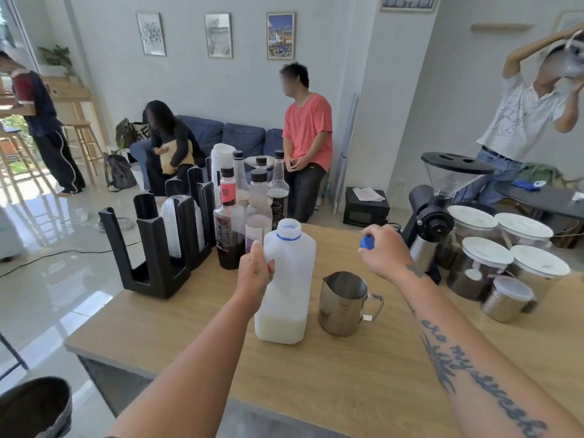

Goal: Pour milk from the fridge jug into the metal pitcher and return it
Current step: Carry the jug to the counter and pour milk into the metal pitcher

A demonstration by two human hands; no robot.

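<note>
Two forearms reach over a wooden counter (316, 368). Left hand (255, 273) grips the upright milk jug (289, 279), steadying it; right hand (384, 251) pinches its blue cap (366, 242), freeing the mouth. Metal pitcher (343, 303) waits just beside.

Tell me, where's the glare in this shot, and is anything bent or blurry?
Head view: window daylight glares off the glossy white floor at left; the wide lens bows the wall edges; the translucent plastic milk jug and the steel pitcher on the wooden counter look sharp.

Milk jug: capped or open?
Open: the milk jug has a bare mouth; the right hand holds the blue cap aside.
</note>
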